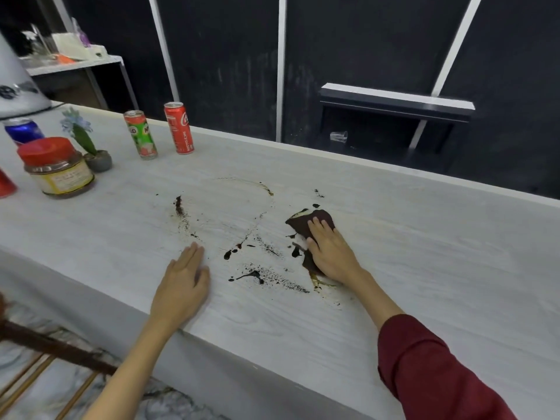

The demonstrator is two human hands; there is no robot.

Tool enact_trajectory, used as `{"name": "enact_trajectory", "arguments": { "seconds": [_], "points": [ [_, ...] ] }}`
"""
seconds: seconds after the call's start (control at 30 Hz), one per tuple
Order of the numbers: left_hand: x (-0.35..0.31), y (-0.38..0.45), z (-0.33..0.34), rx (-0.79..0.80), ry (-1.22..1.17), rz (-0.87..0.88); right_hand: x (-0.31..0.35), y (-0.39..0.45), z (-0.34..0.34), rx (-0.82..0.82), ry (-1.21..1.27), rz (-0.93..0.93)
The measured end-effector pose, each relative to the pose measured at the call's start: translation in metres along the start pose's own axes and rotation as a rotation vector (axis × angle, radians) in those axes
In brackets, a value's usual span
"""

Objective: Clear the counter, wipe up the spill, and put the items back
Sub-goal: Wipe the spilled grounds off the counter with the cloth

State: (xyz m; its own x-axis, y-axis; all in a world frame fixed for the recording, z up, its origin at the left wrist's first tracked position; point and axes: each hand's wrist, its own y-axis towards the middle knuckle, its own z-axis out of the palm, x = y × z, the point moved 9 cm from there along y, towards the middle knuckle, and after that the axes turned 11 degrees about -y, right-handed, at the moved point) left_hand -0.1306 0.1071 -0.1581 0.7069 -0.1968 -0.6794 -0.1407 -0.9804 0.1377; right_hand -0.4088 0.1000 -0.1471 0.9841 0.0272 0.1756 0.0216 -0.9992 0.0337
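A dark brown spill is smeared and spattered over the middle of the pale wood-grain counter. My right hand presses flat on a soaked brown cloth at the spill's right side. My left hand lies flat on the counter, fingers together, left of the spill and holding nothing. Grouped at the far left stand a red cola can, a green can, a blue can, a red-lidded jar and a small potted plant.
A red object shows at the left edge. A large white appliance stands at the back left corner. Beyond the counter are a dark wall, a black shelf and a clear plastic cup. A wooden stool is below left.
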Motion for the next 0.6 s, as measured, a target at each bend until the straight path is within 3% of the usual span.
{"name": "enact_trajectory", "arguments": {
  "seconds": [0.17,0.37,0.6],
  "points": [
    [0.003,0.005,-0.005,0.012,-0.053,-0.003,-0.044,-0.03,-0.008,-0.065,0.006,0.081],
    [0.043,0.047,-0.038,0.033,0.057,-0.022,-0.07,0.035,-0.016,0.013,0.068,0.261],
    [0.048,0.051,-0.036,0.042,0.067,0.02,0.032,0.052,0.008,0.115,0.108,-0.029]
  ]
}}
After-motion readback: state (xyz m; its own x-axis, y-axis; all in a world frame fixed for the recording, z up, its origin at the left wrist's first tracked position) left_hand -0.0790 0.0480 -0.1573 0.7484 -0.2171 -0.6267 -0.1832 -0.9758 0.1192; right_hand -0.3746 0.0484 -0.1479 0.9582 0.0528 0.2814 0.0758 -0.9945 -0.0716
